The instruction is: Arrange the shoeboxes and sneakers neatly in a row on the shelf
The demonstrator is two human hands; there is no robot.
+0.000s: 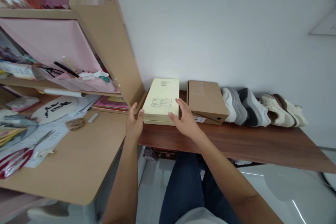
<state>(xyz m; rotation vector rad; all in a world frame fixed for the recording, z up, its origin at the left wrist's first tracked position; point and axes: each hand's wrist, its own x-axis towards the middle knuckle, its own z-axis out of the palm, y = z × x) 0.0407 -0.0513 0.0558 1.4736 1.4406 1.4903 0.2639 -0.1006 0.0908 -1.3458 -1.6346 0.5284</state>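
Observation:
A pale yellow cardboard box (162, 92) with small print on its lid lies flat on a brown wooden shelf top (210, 138), close to the wall. My left hand (134, 122) is at the box's left front corner, its thumb and fingers apart. On the other side, my right hand (186, 118) is at the right front corner, fingers stretched and thumb in front of the lid's edge. Whether either hand touches the box is hard to tell. A brown shoebox (206, 99) stands just right of my right hand.
Pairs of shoes, among them white-and-grey sneakers (253, 108) and cream ones (282, 110), line the shelf's right part. At left, a desk (86, 168) holds red-handled scissors (23, 155), a twine coil (75, 123) and papers. Its upright side panel (110, 49) rises beside my left hand.

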